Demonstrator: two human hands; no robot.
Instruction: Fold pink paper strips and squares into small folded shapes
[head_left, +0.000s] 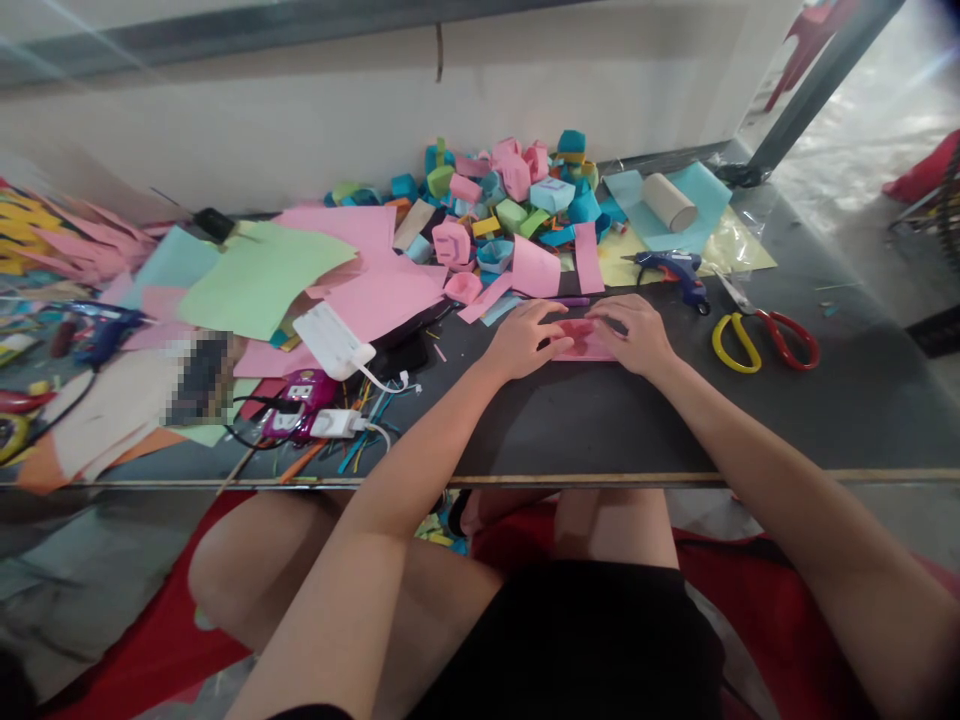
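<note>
Between my hands, near the middle of the dark table, lies a piece of pink paper (579,350) with a raised or folded part in its middle. My left hand (525,338) grips its left end, thumb and fingers curled around it. On the other end, my right hand (636,335) has its bent fingers pressed to the paper. Parts of the piece are hidden behind my fingers. Just beyond lies a purple pen-like stick (574,301). Scissors with one yellow and one red handle (780,338) rest to the right, and a blue glue gun (675,270) lies behind my right hand.
Small folded paper pieces (514,175) are heaped against the wall. Coloured sheets (270,275) spread across the left, with a white power bank (330,340), a magenta power strip (304,395) and cables. A cardboard tube (670,203) sits at the back right. The table edge (585,479) runs before me.
</note>
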